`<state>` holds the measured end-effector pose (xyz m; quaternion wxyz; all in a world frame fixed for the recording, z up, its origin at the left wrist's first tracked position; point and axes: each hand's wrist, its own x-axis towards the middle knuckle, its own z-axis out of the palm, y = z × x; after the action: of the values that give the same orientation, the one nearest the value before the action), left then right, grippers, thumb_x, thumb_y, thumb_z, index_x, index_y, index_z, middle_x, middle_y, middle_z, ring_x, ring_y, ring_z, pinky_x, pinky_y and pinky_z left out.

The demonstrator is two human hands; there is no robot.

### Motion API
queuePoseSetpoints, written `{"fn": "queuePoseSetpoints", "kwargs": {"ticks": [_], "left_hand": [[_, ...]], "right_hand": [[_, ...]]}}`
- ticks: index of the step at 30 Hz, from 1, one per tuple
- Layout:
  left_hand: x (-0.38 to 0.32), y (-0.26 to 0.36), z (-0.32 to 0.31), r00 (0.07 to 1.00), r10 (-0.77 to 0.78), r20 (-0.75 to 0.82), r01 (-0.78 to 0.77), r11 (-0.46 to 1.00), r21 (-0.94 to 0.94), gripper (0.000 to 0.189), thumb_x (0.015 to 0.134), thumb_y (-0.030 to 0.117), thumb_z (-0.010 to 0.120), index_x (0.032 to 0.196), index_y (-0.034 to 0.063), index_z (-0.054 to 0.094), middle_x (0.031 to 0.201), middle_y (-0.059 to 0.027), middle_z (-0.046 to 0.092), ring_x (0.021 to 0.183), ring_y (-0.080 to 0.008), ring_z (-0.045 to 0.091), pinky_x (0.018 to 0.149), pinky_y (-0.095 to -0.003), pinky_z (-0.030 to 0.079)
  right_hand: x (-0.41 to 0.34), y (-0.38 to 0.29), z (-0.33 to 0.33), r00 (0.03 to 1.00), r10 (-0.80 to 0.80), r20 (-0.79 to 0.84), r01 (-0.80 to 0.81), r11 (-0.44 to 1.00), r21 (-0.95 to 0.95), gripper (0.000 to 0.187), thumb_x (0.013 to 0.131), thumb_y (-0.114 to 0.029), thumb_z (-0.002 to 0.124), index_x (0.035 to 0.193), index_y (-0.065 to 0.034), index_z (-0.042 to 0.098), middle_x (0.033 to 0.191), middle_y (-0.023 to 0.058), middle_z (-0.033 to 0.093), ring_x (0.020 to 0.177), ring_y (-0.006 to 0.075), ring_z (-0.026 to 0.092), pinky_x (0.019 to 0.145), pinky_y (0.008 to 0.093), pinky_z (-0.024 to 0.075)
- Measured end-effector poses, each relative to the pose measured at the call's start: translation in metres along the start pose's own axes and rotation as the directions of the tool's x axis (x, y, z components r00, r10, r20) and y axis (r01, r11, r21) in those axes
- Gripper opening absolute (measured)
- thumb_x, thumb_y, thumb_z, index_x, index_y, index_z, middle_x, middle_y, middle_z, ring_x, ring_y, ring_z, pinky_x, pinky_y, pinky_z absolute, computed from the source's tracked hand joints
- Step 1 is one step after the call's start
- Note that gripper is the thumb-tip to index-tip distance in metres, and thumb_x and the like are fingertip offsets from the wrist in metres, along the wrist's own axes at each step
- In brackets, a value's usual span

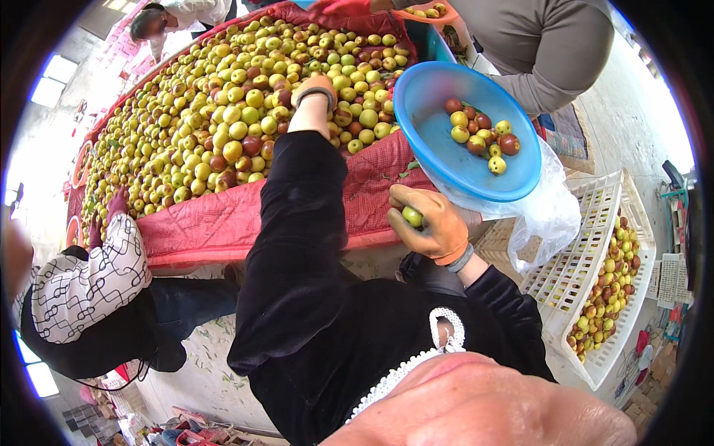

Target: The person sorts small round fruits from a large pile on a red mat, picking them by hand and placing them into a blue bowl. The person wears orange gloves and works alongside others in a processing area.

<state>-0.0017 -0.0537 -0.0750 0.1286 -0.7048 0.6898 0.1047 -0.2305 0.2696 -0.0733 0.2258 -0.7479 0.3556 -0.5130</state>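
Note:
A large heap of green and brown jujubes (223, 122) covers a table lined with red quilted cloth (206, 220). My left hand (315, 89), in an orange-palmed work glove, reaches onto the heap; its fingers are mostly hidden, so I cannot tell whether it grips a fruit. Over the near cloth edge, my gloved right hand (438, 226) has its fingers curled around one green jujube (413, 216). Just beyond that hand, a blue plastic basin (427, 134) is tilted towards me, with several brown-spotted jujubes (479, 134) inside.
Clear plastic bag film (544, 212) hangs below the basin. To the right stands a white slatted crate (633, 329) of jujubes. A co-worker in patterned sleeves (83, 284) works at left, another in grey (524, 44) across the table. An orange basin (449, 14) sits beyond.

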Motion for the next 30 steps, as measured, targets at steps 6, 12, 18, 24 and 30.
{"fn": "queuePoseSetpoints", "kwargs": {"ticks": [6, 12, 18, 24, 30], "left_hand": [[-0.047, -0.017, 0.025, 0.947, 0.284, -0.151, -0.314, 0.917, -0.247, 0.047, 0.095, 0.035, 0.065, 0.127, 0.0027, 0.076, 0.129, -0.0281, 0.076, 0.123, -0.0436, 0.073, 0.107, -0.0482, 0.057], [-0.119, -0.046, 0.007, 0.736, 0.432, -0.521, -0.636, 0.705, -0.314, 0.037, 0.107, 0.019, 0.064, 0.137, -0.0009, 0.073, 0.118, -0.0196, 0.082, 0.106, -0.0247, 0.078, 0.098, -0.0381, 0.060], [-0.253, -0.004, -0.008, 0.680, 0.338, -0.650, -0.731, 0.252, -0.634, 0.039, 0.110, 0.011, 0.061, 0.146, -0.0044, 0.066, 0.110, -0.0029, 0.073, 0.095, -0.0078, 0.065, 0.087, -0.0247, 0.056], [-0.303, 0.006, 0.021, 0.310, 0.494, -0.812, -0.907, 0.411, -0.096, 0.040, 0.095, 0.009, 0.070, 0.135, 0.0049, 0.070, 0.127, -0.0159, 0.073, 0.117, -0.0382, 0.072, 0.099, -0.0489, 0.057], [-0.305, 0.006, 0.042, 0.305, 0.463, -0.832, -0.815, 0.578, 0.024, 0.041, 0.088, 0.017, 0.076, 0.128, 0.0090, 0.072, 0.130, -0.0110, 0.071, 0.124, -0.0368, 0.067, 0.102, -0.0500, 0.054]], "right_hand": [[0.000, 0.000, -0.003, 0.999, 0.050, 0.006, -0.050, 0.999, -0.004, 0.037, 0.092, -0.014, 0.086, 0.125, -0.0037, 0.072, 0.096, 0.0209, 0.078, 0.085, 0.0403, 0.077, 0.076, 0.0450, 0.0609], [0.027, -0.042, -0.005, 0.816, 0.519, 0.252, -0.575, 0.689, 0.442, 0.033, 0.102, -0.026, 0.078, 0.123, -0.0012, 0.075, 0.093, 0.0029, 0.079, 0.079, 0.0103, 0.070, 0.071, 0.0308, 0.0572], [0.034, -0.016, 0.004, 0.539, 0.362, 0.760, -0.454, -0.636, 0.624, 0.042, 0.113, -0.034, 0.063, 0.138, -0.0007, 0.069, 0.125, 0.0129, 0.078, 0.090, 0.0132, 0.074, 0.071, 0.0285, 0.0625], [0.022, 0.017, 0.042, 0.826, 0.316, 0.467, -0.357, -0.347, 0.867, 0.032, 0.102, -0.016, 0.075, 0.131, -0.0054, 0.064, 0.121, 0.0086, 0.072, 0.111, 0.0188, 0.072, 0.096, 0.0321, 0.0609], [0.020, -0.011, 0.033, 0.941, 0.282, 0.188, -0.321, 0.561, 0.763, 0.040, 0.103, -0.025, 0.072, 0.138, -0.0111, 0.061, 0.134, 0.0054, 0.071, 0.119, 0.0168, 0.069, 0.108, 0.0397, 0.0538]]}}
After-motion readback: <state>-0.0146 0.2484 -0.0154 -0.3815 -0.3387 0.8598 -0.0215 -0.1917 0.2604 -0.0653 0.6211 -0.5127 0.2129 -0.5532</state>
